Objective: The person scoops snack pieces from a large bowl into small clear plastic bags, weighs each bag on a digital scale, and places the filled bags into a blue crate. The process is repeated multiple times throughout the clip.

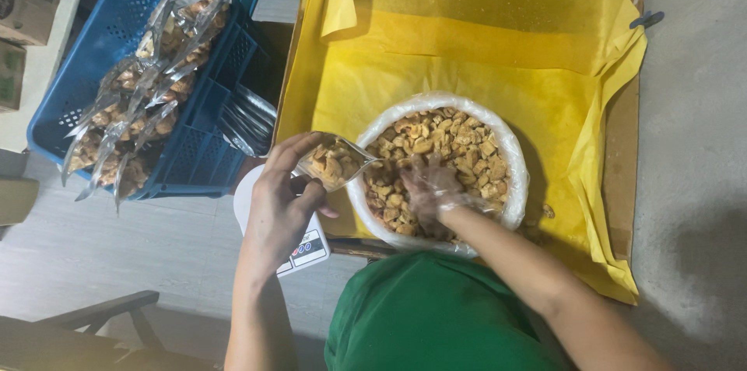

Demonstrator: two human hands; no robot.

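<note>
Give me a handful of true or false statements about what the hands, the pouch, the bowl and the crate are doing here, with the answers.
1. The left hand holds a clear pouch partly filled with snack pieces. True.
2. The right hand is bare. False: it wears a thin clear glove.
3. The right hand is in the bowl of snack pieces. True.
4. The crate is red. False: it is blue.
5. The crate holds filled pouches. True.

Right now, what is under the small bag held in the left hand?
Under the bag held by the left hand sits a white scale. Only its front edge with buttons shows; hand and bag cover its platform.
</note>
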